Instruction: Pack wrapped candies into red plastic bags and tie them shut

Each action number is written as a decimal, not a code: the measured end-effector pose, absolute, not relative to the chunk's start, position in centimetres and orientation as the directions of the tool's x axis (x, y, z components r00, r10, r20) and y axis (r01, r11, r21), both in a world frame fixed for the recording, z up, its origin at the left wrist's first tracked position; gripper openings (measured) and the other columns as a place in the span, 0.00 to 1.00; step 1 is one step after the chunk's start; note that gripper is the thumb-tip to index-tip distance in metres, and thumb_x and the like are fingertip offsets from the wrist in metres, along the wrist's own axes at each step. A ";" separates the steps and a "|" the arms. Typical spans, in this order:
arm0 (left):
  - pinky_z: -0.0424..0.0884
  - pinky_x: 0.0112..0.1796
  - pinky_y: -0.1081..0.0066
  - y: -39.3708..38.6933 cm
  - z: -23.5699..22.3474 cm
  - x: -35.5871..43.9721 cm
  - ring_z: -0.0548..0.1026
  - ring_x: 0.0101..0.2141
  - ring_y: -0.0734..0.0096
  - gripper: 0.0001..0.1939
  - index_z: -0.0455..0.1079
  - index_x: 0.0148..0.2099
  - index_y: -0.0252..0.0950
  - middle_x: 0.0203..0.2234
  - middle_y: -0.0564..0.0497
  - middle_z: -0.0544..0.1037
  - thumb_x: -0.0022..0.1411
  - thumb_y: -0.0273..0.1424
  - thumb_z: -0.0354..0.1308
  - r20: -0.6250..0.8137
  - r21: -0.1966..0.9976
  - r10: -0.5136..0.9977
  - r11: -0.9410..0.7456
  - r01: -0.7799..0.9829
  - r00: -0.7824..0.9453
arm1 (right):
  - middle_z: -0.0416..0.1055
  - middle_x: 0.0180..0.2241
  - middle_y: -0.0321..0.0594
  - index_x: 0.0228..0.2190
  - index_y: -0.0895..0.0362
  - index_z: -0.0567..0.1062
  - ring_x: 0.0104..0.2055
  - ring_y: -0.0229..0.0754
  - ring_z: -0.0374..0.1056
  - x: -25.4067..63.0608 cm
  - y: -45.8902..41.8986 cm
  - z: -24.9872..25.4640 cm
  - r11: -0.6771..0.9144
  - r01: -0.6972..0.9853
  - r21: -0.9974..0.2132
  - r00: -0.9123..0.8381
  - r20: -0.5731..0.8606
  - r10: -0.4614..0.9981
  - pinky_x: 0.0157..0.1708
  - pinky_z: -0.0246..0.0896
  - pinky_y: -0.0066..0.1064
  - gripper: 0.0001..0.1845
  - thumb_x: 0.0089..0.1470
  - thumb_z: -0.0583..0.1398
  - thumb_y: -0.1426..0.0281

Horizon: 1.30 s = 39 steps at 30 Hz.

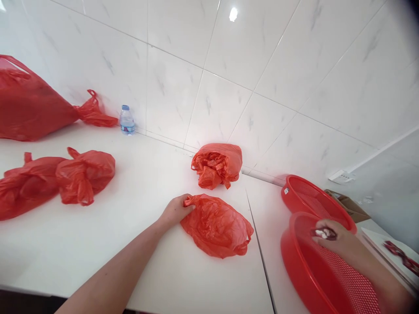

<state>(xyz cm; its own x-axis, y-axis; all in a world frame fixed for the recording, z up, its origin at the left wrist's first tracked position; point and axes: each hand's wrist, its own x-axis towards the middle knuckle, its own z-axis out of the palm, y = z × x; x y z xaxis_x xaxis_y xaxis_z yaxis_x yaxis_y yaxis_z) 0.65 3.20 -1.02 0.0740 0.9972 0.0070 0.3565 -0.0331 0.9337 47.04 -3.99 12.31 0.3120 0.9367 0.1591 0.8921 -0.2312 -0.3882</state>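
Observation:
My left hand [178,213] pinches the left rim of a thin red plastic bag [218,224], which lies on the white table with its mouth spread open. Nothing distinct shows inside the bag apart from its creased film. Over the near red plastic basket [294,261], my right hand [338,240] is closed on a dark red and white chunk [325,233] that looks like meat. The hand is slightly blurred. Several dark red strips [401,255] lie on a white board [376,242] beyond my right forearm.
A crumpled bundle of red bags [218,163] sits against the tiled wall. Tied red bags [87,174], a large full red bag [32,104] and a water bottle [127,120] stand left. A second basket [294,192], a cardboard box [350,205] and a socket strip [341,176] are right.

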 end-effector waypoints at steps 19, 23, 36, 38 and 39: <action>0.70 0.31 0.71 3.9 -2.0 0.2 0.73 0.30 0.68 0.09 0.67 0.36 0.38 0.29 0.52 0.76 0.55 0.36 0.51 0.090 0.974 0.995 -0.076 0.213 -0.053 | 0.63 0.50 0.39 0.49 0.49 0.65 0.50 0.45 0.62 19.6 1.6 0.1 0.229 0.561 -0.795 -0.115 0.199 0.973 0.47 0.63 0.38 0.24 0.49 0.58 0.65; 0.70 0.31 0.72 4.4 -2.1 0.2 0.73 0.31 0.69 0.09 0.66 0.37 0.38 0.30 0.52 0.74 0.55 0.36 0.51 0.069 0.987 0.991 -0.051 0.153 -0.114 | 0.63 0.52 0.39 0.50 0.50 0.65 0.54 0.45 0.59 20.3 1.7 -1.4 0.256 0.576 -0.776 -0.082 0.257 0.963 0.53 0.58 0.39 0.23 0.51 0.57 0.65; 0.71 0.34 0.70 4.3 -1.2 0.5 0.74 0.33 0.66 0.12 0.67 0.40 0.38 0.32 0.51 0.76 0.54 0.37 0.54 -0.009 0.996 0.991 0.021 0.090 -0.130 | 0.65 0.50 0.37 0.48 0.48 0.69 0.55 0.46 0.58 22.2 1.9 -1.1 0.275 0.705 -0.654 -0.190 0.199 0.961 0.55 0.54 0.42 0.27 0.43 0.61 0.73; 0.71 0.34 0.69 4.2 -1.2 0.5 0.75 0.33 0.66 0.12 0.68 0.40 0.38 0.32 0.51 0.76 0.53 0.37 0.55 -0.014 0.996 0.991 0.026 0.084 -0.136 | 0.66 0.47 0.38 0.45 0.48 0.71 0.53 0.46 0.60 22.1 1.8 -0.9 0.276 0.679 -0.680 -0.155 0.235 0.960 0.53 0.55 0.42 0.23 0.44 0.60 0.73; 0.71 0.34 0.69 4.2 -1.2 0.5 0.75 0.33 0.66 0.13 0.68 0.40 0.38 0.32 0.51 0.76 0.53 0.37 0.55 -0.018 0.996 0.990 0.030 0.082 -0.137 | 0.66 0.47 0.38 0.44 0.49 0.71 0.52 0.46 0.61 22.1 1.7 -0.8 0.278 0.650 -0.707 -0.126 0.260 0.957 0.53 0.56 0.42 0.21 0.44 0.60 0.72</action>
